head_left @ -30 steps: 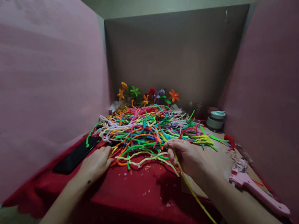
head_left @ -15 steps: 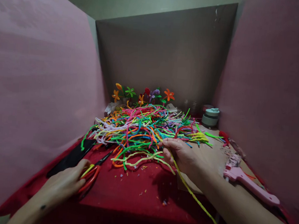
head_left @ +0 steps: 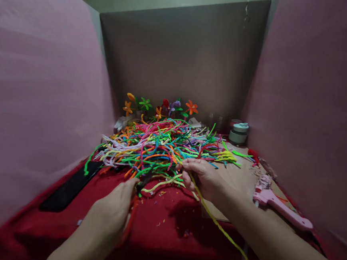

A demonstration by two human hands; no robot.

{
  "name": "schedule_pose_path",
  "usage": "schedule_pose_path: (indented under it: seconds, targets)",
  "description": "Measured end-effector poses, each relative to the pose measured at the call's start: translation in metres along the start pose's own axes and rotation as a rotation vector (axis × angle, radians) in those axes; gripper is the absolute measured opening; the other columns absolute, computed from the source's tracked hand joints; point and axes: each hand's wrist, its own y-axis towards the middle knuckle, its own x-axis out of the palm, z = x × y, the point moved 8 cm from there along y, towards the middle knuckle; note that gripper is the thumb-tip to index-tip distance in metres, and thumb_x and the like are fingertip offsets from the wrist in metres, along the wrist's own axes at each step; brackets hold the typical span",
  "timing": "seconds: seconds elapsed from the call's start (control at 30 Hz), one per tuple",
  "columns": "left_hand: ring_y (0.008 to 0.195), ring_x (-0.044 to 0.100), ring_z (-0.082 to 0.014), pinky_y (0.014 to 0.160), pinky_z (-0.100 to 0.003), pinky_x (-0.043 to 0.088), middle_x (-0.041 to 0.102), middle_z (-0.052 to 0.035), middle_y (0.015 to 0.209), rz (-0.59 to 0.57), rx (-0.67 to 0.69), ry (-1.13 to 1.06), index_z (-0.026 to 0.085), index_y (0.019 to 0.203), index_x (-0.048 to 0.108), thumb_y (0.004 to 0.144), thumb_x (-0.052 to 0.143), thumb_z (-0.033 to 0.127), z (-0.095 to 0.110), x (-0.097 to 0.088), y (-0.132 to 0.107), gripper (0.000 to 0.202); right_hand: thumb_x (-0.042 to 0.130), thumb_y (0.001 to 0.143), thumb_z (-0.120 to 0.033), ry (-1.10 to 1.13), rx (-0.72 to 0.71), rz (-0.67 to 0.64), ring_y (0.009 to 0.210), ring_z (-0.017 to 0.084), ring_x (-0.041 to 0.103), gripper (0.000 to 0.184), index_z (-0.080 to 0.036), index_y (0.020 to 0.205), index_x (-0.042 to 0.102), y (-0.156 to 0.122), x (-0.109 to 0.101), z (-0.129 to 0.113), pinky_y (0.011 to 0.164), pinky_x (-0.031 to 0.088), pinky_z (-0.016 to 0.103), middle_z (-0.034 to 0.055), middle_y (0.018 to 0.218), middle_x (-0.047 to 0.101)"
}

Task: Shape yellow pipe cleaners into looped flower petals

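My left hand [head_left: 115,207] is closed round the scissors [head_left: 131,219]; their red handles show below the fingers and their dark blades point towards the heap. My right hand [head_left: 201,176] pinches a yellow pipe cleaner [head_left: 214,219], whose long end trails down past the wrist towards the table's front edge. Just beyond both hands lies a big tangled heap of coloured pipe cleaners [head_left: 157,144]. Pale yellow pipe cleaners [head_left: 163,183] stick out of its near side, between the two hands. Part of the blades is blurred against the heap.
A black flat slab [head_left: 69,188] lies at the left. On the right, a pink glue gun [head_left: 281,206] rests by a cardboard sheet [head_left: 238,183]. Fuzzy flowers [head_left: 163,107] and a lidded jar [head_left: 238,134] stand behind. Small scraps dot the red cloth [head_left: 153,232]; pink walls flank it.
My left hand has lifted the scissors and moved right, closer to my right hand. The right hand keeps its pinch on the yellow pipe cleaner. The view has shifted slightly.
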Motion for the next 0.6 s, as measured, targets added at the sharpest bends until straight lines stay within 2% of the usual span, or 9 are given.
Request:
schedule_pose_path:
  seconds: [0.1,0.23,0.43,0.6]
  targets:
    - [0.079,0.063,-0.0224,0.066,-0.032,0.053,0.065,-0.0152,0.091,-0.124,0.053,0.201,0.005,0.117,0.048,0.078,0.033,0.009,0.019,0.012,0.015,0.041,0.054,0.074,-0.026,0.012,-0.002,-0.017,0.031,0.007,0.042,0.013,-0.013,0.073,0.056,0.0,0.003,0.001,0.032,0.028,0.017,-0.0027,0.042,0.053]
    - [0.086,0.062,-0.0221,0.072,-0.033,0.052,0.064,-0.0151,0.096,-0.215,0.053,0.284,0.006,0.118,0.049,0.079,0.033,0.003,0.025,0.02,0.023,0.042,0.056,0.075,-0.029,0.002,0.019,-0.034,0.031,0.006,0.043,0.015,-0.014,0.071,0.053,-0.001,0.008,0.004,0.032,0.027,0.015,-0.003,0.042,0.054]
    - [0.089,0.061,-0.0239,0.073,-0.035,0.052,0.063,-0.0159,0.1,-0.227,0.044,0.273,0.006,0.12,0.048,0.082,0.035,0.006,0.03,0.022,0.024,0.04,0.055,0.074,-0.029,-0.022,0.037,-0.028,0.03,0.006,0.043,0.015,-0.016,0.07,0.048,-0.004,0.009,0.005,0.03,0.028,0.015,-0.0034,0.042,0.055]
    - [0.085,0.061,-0.0233,0.072,-0.034,0.051,0.063,-0.0161,0.096,-0.154,0.052,0.293,0.006,0.117,0.051,0.08,0.037,0.007,0.031,0.014,0.022,0.039,0.054,0.073,-0.027,-0.006,0.021,-0.02,0.029,0.006,0.042,0.012,-0.016,0.071,0.049,-0.004,0.007,0.005,0.03,0.029,0.015,-0.0037,0.041,0.054]
